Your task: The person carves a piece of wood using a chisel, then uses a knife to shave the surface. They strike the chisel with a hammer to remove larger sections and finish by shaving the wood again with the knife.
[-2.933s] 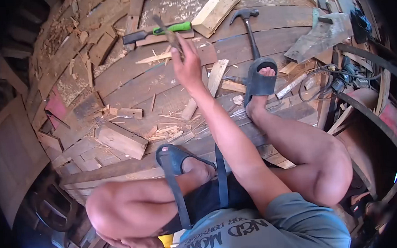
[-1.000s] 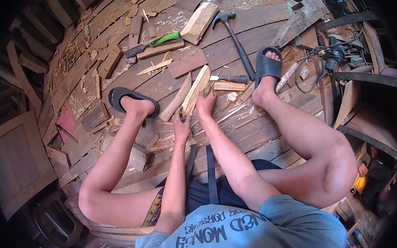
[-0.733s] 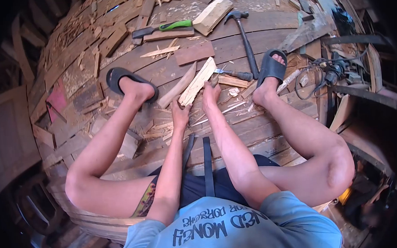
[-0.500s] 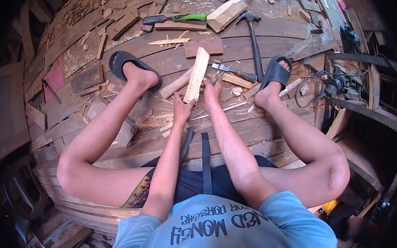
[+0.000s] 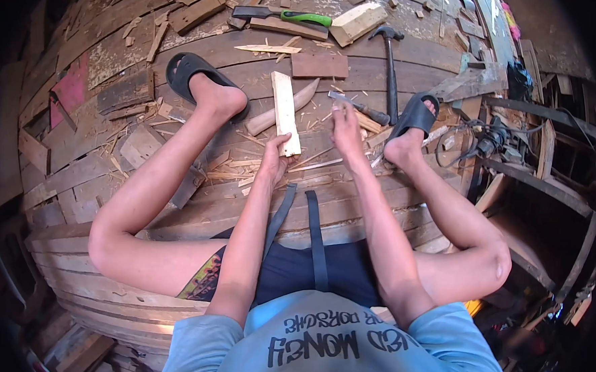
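in the head view, the left hand [image 5: 277, 157] is wrapped round the near end of the block [image 5: 285, 106], thumb over its face. the block points away from the person, toward the near edge of the plank floor [image 5: 259, 88], between the feet. it crosses in front of a curved stick [image 5: 303, 97]; whether they touch cannot be told. the right hand [image 5: 346, 133] is half curled and apart from the block, and whether its fingers pinch something thin cannot be told.

gripped at one end only, the block could twist loose if its far end is knocked. the small chisel [image 5: 367, 111] lies with its bare blade just beside the right fingers, so a careless sweep could nick them. a shift of the right slipper [image 5: 413, 124] could kick the hammer [image 5: 391, 66], whose handle ends near it. splinters [image 5: 244, 164] could prick fingers or make the block rock if laid on them.
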Demonstrator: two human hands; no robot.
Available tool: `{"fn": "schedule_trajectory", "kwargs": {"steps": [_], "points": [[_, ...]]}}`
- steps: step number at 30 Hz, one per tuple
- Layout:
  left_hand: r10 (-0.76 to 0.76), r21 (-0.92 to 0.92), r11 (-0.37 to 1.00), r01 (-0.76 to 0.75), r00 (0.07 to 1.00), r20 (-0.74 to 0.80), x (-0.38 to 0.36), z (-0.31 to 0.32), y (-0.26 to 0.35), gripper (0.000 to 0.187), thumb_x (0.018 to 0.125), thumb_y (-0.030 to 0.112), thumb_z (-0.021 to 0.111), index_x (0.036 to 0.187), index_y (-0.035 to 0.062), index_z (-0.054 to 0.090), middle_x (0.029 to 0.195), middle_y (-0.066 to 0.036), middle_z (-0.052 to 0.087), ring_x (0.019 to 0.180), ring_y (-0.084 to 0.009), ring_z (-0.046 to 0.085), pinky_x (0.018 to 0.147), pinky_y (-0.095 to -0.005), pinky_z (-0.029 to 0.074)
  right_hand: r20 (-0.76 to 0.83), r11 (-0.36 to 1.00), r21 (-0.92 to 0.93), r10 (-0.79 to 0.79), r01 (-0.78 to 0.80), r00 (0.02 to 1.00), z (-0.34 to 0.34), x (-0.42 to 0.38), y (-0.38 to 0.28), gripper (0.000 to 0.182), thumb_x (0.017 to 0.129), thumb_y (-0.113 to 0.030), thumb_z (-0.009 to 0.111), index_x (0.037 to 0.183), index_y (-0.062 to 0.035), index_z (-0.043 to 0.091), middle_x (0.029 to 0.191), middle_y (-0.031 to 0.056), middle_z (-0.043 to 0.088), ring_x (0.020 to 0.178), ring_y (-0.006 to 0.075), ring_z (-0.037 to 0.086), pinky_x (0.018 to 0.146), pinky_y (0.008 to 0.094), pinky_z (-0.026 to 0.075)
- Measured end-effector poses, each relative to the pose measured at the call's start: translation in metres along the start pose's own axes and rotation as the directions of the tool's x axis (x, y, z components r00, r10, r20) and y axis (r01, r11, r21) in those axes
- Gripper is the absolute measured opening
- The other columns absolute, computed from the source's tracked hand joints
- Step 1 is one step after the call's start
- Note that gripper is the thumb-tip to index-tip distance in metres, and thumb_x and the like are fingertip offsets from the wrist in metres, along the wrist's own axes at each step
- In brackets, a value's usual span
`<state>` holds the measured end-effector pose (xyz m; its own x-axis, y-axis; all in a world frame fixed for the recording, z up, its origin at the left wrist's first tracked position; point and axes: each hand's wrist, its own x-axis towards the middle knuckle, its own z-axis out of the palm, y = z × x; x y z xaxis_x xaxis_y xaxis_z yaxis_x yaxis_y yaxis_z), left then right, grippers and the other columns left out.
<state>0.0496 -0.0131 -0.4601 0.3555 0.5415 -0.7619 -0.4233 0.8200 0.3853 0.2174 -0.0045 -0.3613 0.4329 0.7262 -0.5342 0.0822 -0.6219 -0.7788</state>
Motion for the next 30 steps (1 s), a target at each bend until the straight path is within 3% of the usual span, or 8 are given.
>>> {"fn": "schedule_trajectory", "kwargs": {"steps": [1,2,4,7,12,24,26,30], "points": [[-0.020,0.005,1.000,0.020,1.000,0.005,-0.003,-0.001,0.001,0.030,0.094,0.034,0.059,0.111,0.0091,0.058,0.088,-0.002,0.065,0.073,-0.0140,0.063,0.060,-0.0287,0.052,-0.052,0.986,-0.104,-0.137,0.131,0.989,-0.004,-0.003,0.003,0.052,0.098,-0.034,0.052,0.141,-0.0041,0.046,0.133,0.0277,0.054,0.118,0.0384,0.059,0.101,0.0431,0.045],[-0.023,-0.025,0.999,0.024,0.999,0.037,-0.006,0.000,0.003,0.030,0.094,0.036,0.058,0.110,0.0097,0.059,0.085,-0.001,0.065,0.072,-0.0133,0.062,0.058,-0.0288,0.051,-0.067,0.987,-0.110,-0.123,0.115,0.990,-0.008,-0.010,0.007,0.052,0.098,-0.034,0.052,0.141,-0.0041,0.046,0.133,0.0277,0.054,0.118,0.0384,0.059,0.101,0.0431,0.045],[-0.021,-0.045,0.999,0.025,0.996,0.090,-0.005,0.001,0.006,0.032,0.095,0.040,0.054,0.108,0.0120,0.060,0.080,0.001,0.063,0.069,-0.0113,0.060,0.054,-0.0288,0.048,0.000,0.892,-0.381,-0.263,0.243,0.965,-0.011,-0.039,-0.022,0.050,0.098,-0.031,0.052,0.141,-0.0071,0.048,0.131,0.0272,0.057,0.119,0.0418,0.058,0.100,0.0450,0.045],[-0.040,0.062,0.997,0.040,0.999,0.011,-0.004,0.001,0.007,0.033,0.094,0.042,0.055,0.108,0.0123,0.060,0.080,0.001,0.063,0.068,-0.0112,0.060,0.052,-0.0291,0.047,0.074,0.900,-0.381,-0.196,0.210,0.978,0.006,-0.057,-0.003,0.044,0.098,-0.026,0.053,0.138,-0.0078,0.053,0.138,0.0218,0.054,0.131,0.0348,0.049,0.108,0.0428,0.039],[-0.072,0.111,0.991,0.071,0.997,0.010,0.001,-0.009,0.008,0.039,0.093,0.049,0.053,0.104,0.0115,0.060,0.077,0.002,0.063,0.063,-0.0103,0.061,0.045,-0.0255,0.045,0.081,0.915,-0.402,-0.006,0.038,0.997,0.042,-0.075,0.019,0.043,0.096,-0.024,0.054,0.137,-0.0127,0.055,0.128,0.0233,0.061,0.122,0.0380,0.057,0.104,0.0404,0.043],[0.086,0.188,0.980,-0.064,0.990,-0.114,0.000,0.003,0.010,0.041,0.098,0.047,0.051,0.094,0.0074,0.062,0.065,-0.001,0.058,0.048,-0.0106,0.053,0.038,-0.0264,0.038,0.054,0.925,-0.374,-0.057,0.073,0.997,0.057,-0.082,0.015,0.043,0.094,-0.021,0.052,0.135,-0.0093,0.056,0.114,0.0262,0.065,0.111,0.0410,0.062,0.095,0.0432,0.048],[0.082,0.175,0.983,-0.061,0.990,-0.116,-0.001,0.004,0.013,0.040,0.099,0.046,0.050,0.093,0.0077,0.061,0.065,-0.001,0.058,0.048,-0.0107,0.053,0.038,-0.0266,0.037,0.060,0.912,-0.369,-0.166,0.176,0.984,0.059,-0.078,0.022,0.043,0.093,-0.019,0.051,0.134,-0.0086,0.056,0.106,0.0301,0.065,0.100,0.0459,0.063,0.088,0.0491,0.051],[0.076,0.228,0.973,-0.041,0.986,-0.147,-0.003,0.005,0.013,0.039,0.101,0.043,0.048,0.093,0.0075,0.061,0.065,0.000,0.056,0.047,-0.0110,0.052,0.038,-0.0273,0.036,0.054,0.912,-0.363,-0.184,0.191,0.982,0.059,-0.085,0.017,0.044,0.092,-0.019,0.050,0.134,-0.0073,0.056,0.107,0.0303,0.065,0.100,0.0457,0.063,0.087,0.0494,0.051]]}}
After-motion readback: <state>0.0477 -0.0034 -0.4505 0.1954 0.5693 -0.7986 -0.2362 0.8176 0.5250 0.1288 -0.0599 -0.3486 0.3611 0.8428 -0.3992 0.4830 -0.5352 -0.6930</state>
